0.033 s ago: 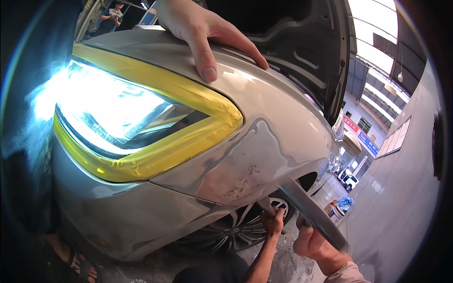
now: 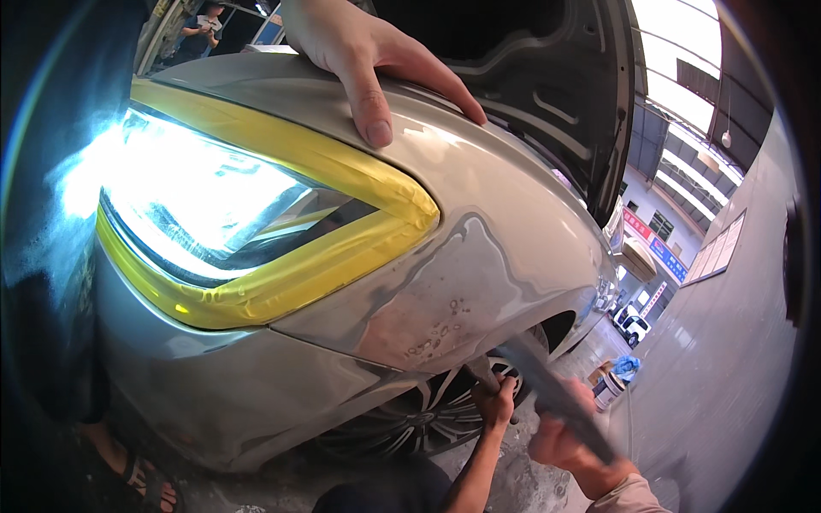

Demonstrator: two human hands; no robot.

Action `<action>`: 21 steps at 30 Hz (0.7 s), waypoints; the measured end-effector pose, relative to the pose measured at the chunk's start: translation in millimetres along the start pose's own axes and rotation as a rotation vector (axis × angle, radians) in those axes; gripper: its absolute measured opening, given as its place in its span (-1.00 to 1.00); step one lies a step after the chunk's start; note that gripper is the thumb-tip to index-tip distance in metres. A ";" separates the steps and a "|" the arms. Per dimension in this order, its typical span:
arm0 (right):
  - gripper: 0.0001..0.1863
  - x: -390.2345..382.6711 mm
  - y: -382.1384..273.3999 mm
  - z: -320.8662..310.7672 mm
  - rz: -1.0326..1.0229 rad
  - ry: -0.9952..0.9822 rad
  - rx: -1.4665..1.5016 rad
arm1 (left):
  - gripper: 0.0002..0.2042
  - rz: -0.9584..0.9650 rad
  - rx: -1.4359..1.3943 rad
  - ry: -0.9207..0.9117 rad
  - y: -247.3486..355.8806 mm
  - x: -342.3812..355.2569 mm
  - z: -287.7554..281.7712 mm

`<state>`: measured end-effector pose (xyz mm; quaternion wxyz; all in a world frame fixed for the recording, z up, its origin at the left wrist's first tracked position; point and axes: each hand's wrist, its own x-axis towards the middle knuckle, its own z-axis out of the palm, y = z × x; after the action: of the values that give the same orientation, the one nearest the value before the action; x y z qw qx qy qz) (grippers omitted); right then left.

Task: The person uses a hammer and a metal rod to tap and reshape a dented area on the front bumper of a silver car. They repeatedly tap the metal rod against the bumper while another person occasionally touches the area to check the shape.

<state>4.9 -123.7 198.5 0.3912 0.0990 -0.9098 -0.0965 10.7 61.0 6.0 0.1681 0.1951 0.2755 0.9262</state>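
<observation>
Yellow tape (image 2: 338, 162) frames the glowing headlight (image 2: 205, 197) on the grey-beige fender (image 2: 522, 231) that we see in the head view. Beside the tape's pointed corner, a reddish-brown bare patch (image 2: 428, 329) with small pits lies on the fender, ringed by grey sanded layers. Below it, our left hand (image 2: 494, 403) is closed around a short dark tool (image 2: 481, 372), its upper end at the fender's lower edge, in front of the spoked wheel (image 2: 419, 419); we cannot tell whether it touches. Our right hand (image 2: 552, 445) grips a long, dark flat bar (image 2: 547, 386), which is blurred and slopes from near that edge down to the right. Another person's hand (image 2: 368, 68) rests on top of the fender, fingers spread, under the raised hood (image 2: 547, 85). At lower left we see a sandalled foot (image 2: 141, 480); to the right, blue plastic (image 2: 627, 368) sits near 1 white car (image 2: 631, 325).
</observation>
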 end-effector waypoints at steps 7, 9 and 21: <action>-0.85 -2.6 4.4 -0.3 0.151 -0.252 -0.182 | -0.73 -0.124 -0.411 -0.214 -49.0 -4.6 -4.4; -0.85 -3.4 3.4 1.1 0.146 -0.210 -0.127 | -0.72 -0.141 -0.514 -0.171 -65.6 -13.5 -0.1; -0.65 -11.3 10.7 8.6 0.114 -0.184 -0.038 | -0.77 -0.269 -0.614 -0.076 -46.8 -9.8 9.1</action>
<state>5.1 -109.6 187.6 0.3125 0.0305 -0.9442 -0.1000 32.9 98.0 -16.5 0.3496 0.1316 0.0007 0.9276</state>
